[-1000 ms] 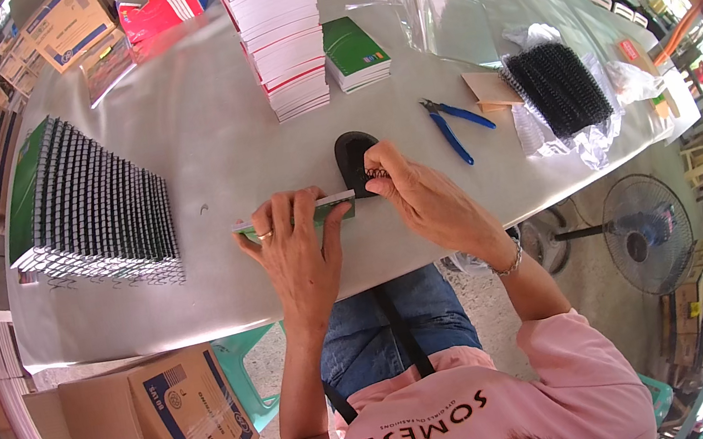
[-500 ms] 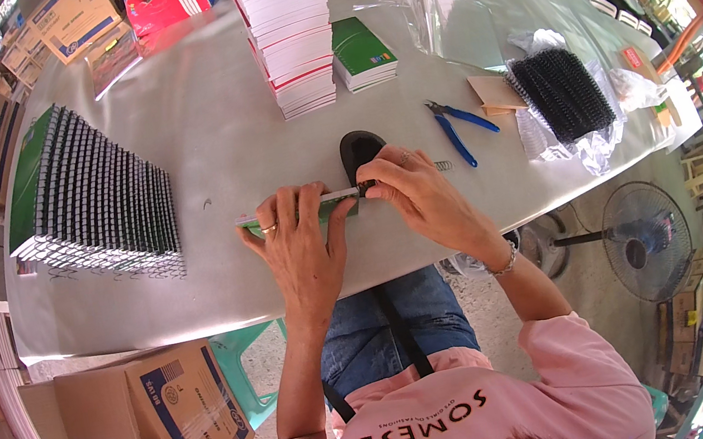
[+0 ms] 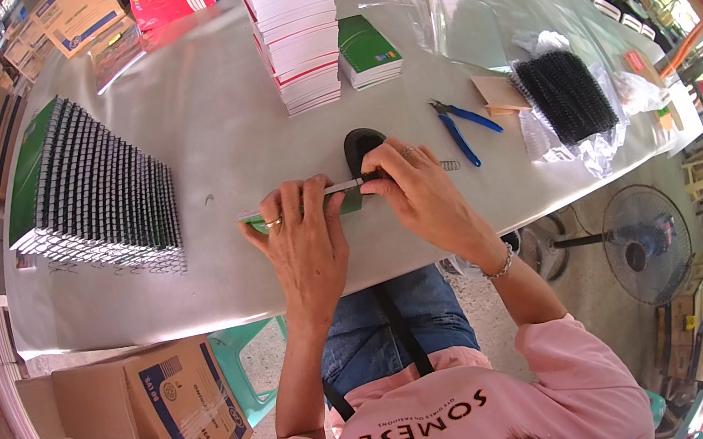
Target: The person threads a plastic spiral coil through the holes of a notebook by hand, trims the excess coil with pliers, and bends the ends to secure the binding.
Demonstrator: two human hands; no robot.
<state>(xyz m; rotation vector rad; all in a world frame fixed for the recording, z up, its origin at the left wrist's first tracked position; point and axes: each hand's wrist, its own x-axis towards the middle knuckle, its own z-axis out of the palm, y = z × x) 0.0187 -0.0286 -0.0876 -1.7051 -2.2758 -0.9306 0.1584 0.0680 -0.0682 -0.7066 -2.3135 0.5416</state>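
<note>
My left hand [image 3: 304, 236] is wrapped over a green notebook [image 3: 351, 201], which stands on its long edge with its white page edge up. At the notebook's right end, the fingers of my right hand [image 3: 411, 187] are pinched together on a thin dark spiral binding coil. The coil's loose end [image 3: 451, 165] shows just right of that hand; the part between my fingertips is mostly hidden. Directly behind my hands is a black rounded object [image 3: 364, 142], partly covered by my right fingers. Blue-handled cutting pliers [image 3: 467, 123] lie to the right, touched by neither hand.
Spiral-bound notebooks [image 3: 104, 194] form a stack at left. A tall pile of unbound books [image 3: 301, 44] stands at the back, beside a green notebook stack [image 3: 368, 51]. Black coils [image 3: 567, 98] lie on plastic at right. Below are an open cardboard box [image 3: 144, 418] and a fan [image 3: 647, 243].
The view has shifted slightly. My right fingers have changed their pinch at the notebook's end, and a bit more of the coil's tail shows beside them. My left hand keeps its hold.
</note>
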